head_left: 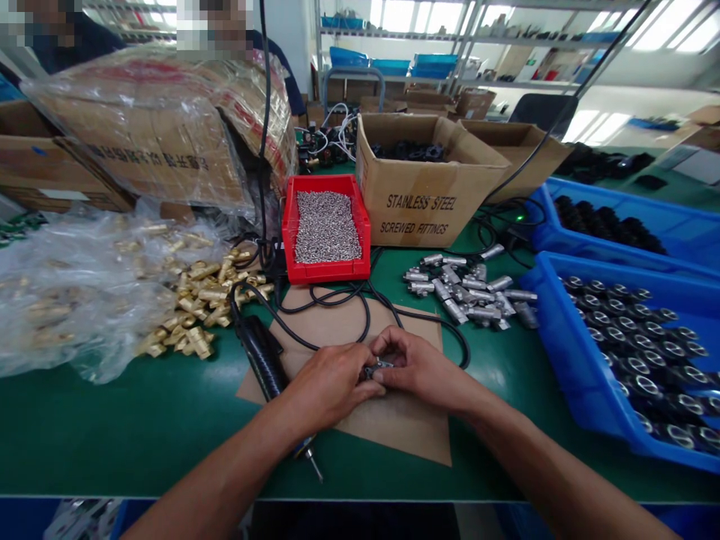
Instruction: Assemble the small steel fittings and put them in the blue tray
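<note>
Grey part (379,369) risking a drop if grip slips; left hand (336,377), right hand (409,361) pinching it, nearly closed.

Open cardboard carton (419,196): "STAINLESS STEEL" printed above "SCREWED FITTINGS". Plastic-wrapped carton (163,139): inverted Chinese characters, only partly legible.

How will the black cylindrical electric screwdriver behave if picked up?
The black cylindrical electric screwdriver will probably feel stiff, judging by its straight body. Its rounded shape could roll if nudged. The looped black cable looks flexible and may drag.
</note>
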`<state>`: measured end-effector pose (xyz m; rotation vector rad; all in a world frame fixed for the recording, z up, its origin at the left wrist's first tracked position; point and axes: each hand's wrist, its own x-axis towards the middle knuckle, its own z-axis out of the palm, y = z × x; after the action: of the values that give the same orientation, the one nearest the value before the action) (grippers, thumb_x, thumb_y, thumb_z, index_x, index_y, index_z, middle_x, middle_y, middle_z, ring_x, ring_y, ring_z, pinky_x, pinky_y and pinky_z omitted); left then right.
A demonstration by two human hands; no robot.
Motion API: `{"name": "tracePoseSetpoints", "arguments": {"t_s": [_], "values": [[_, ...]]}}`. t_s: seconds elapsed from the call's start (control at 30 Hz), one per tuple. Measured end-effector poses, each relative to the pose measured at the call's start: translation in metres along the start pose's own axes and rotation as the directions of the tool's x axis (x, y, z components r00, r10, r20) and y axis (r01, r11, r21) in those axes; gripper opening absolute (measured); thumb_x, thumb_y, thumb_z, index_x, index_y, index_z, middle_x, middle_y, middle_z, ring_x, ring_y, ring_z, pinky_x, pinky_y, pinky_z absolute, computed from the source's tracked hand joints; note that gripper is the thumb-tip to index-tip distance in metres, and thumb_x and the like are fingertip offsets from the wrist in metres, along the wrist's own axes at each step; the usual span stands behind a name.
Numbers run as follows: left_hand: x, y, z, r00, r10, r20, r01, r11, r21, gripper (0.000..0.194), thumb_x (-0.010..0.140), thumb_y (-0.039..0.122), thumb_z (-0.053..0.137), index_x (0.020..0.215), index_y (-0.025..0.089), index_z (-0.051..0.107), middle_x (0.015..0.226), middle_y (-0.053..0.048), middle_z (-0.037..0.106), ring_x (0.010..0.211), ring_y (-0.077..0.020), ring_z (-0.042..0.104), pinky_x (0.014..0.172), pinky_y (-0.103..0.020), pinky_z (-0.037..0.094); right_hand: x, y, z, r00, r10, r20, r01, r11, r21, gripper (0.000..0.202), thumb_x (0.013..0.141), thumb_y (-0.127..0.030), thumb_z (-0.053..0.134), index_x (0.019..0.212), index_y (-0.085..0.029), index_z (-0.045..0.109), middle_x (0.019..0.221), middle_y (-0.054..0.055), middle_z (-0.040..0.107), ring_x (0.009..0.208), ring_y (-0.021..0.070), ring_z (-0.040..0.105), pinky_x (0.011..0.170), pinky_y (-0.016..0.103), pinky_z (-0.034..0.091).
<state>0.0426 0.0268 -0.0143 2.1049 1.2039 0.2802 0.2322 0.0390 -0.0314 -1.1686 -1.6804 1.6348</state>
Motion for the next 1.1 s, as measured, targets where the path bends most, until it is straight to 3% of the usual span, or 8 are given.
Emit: {"name": "tracePoseSetpoints", "arguments": {"t_s": [0.33, 0.53, 0.67, 0.77, 0.8, 0.87, 0.97, 1.1], "values": [[0.001, 0.002, 0.000, 1.000, -0.017, 0.005, 0.017, 1.000, -0.011, 0.016, 0.083, 0.029, 0.067, 0.095, 0.020, 0.062, 0.088, -0.002, 0.067, 0.077, -0.0173, 0.061, 0.066, -0.025, 0.044, -0.003, 0.007, 0.006, 0.999, -0.010, -0.044, 0.012, 0.999, 0.053, 0.017, 0.076, -0.014, 0.064, 0.092, -0.017, 0.058, 0.090, 0.002, 0.064, 0.086, 0.0162, 0.059, 0.077, 0.029, 0.047], [0.004, 0.006, -0.001, 0.998, -0.055, 0.009, 0.055, 0.998, -0.003, 0.020, 0.082, 0.033, 0.068, 0.097, 0.020, 0.066, 0.090, -0.003, 0.069, 0.081, -0.0187, 0.063, 0.068, -0.026, 0.046, -0.014, 0.019, -0.008, 0.989, -0.109, 0.101, 0.088, 0.979, 0.186, 0.040, 0.075, -0.028, 0.076, 0.112, -0.019, 0.064, 0.112, 0.005, 0.068, 0.098, 0.0188, 0.064, 0.087, 0.033, 0.049], [-0.003, 0.010, -0.012, 1.000, -0.013, 0.027, 0.008, 0.986, 0.167, 0.022, 0.085, 0.033, 0.064, 0.105, 0.023, 0.066, 0.097, -0.003, 0.068, 0.090, -0.0198, 0.064, 0.077, -0.028, 0.046, -0.014, 0.024, -0.010, 0.972, -0.231, 0.048, 0.227, 0.970, 0.088, 0.038, 0.069, -0.030, 0.082, 0.104, -0.019, 0.071, 0.109, 0.005, 0.070, 0.103, 0.0212, 0.064, 0.095, 0.036, 0.048], [-0.028, 0.008, -0.033, 0.987, -0.084, -0.138, 0.130, 0.920, 0.369, 0.030, 0.089, 0.032, 0.056, 0.119, 0.025, 0.058, 0.106, -0.004, 0.066, 0.094, -0.0213, 0.063, 0.080, -0.031, 0.046, -0.014, 0.027, -0.008, 0.965, -0.260, -0.020, 0.259, 0.964, -0.062, 0.036, 0.069, -0.030, 0.082, 0.102, -0.020, 0.072, 0.111, 0.007, 0.070, 0.103, 0.0216, 0.065, 0.095, 0.036, 0.048], [-0.038, 0.006, -0.040, 0.954, -0.162, -0.251, 0.255, 0.878, 0.405, 0.033, 0.090, 0.036, 0.053, 0.122, 0.024, 0.055, 0.103, -0.005, 0.067, 0.091, -0.0223, 0.064, 0.077, -0.032, 0.046, -0.014, 0.027, -0.008, 0.963, -0.266, -0.029, 0.263, 0.960, -0.092, 0.037, 0.069, -0.030, 0.082, 0.104, -0.020, 0.071, 0.113, 0.007, 0.069, 0.103, 0.0215, 0.064, 0.095, 0.037, 0.048], [-0.058, 0.002, -0.050, 0.815, -0.350, -0.462, 0.539, 0.751, 0.382, 0.043, 0.091, 0.048, 0.048, 0.125, 0.023, 0.050, 0.089, -0.005, 0.068, 0.080, -0.0255, 0.066, 0.066, -0.033, 0.044, -0.015, 0.028, -0.008, 0.959, -0.281, -0.027, 0.275, 0.953, -0.129, 0.039, 0.070, -0.030, 0.082, 0.106, -0.020, 0.071, 0.114, 0.008, 0.069, 0.103, 0.0214, 0.064, 0.096, 0.038, 0.048], [-0.074, -0.007, -0.048, 0.608, -0.584, -0.537, 0.770, 0.597, 0.223, 0.072, 0.084, 0.068, 0.045, 0.135, 0.017, 0.040, 0.073, -0.005, 0.066, 0.071, -0.0320, 0.066, 0.058, -0.035, 0.041, -0.015, 0.028, -0.008, 0.955, -0.296, -0.025, 0.289, 0.945, -0.150, 0.037, 0.071, -0.030, 0.081, 0.105, -0.019, 0.071, 0.113, 0.008, 0.069, 0.103, 0.0212, 0.064, 0.096, 0.039, 0.049], [-0.070, -0.020, -0.020, 0.520, -0.691, -0.502, 0.809, 0.586, 0.031, 0.092, 0.079, 0.069, 0.051, 0.147, 0.012, 0.025, 0.068, -0.007, 0.065, 0.069, -0.0353, 0.067, 0.057, -0.038, 0.043, -0.016, 0.028, -0.008, 0.947, -0.318, -0.045, 0.306, 0.936, -0.171, 0.035, 0.071, -0.029, 0.081, 0.104, -0.020, 0.071, 0.111, 0.007, 0.069, 0.103, 0.0212, 0.064, 0.094, 0.038, 0.049]]}}
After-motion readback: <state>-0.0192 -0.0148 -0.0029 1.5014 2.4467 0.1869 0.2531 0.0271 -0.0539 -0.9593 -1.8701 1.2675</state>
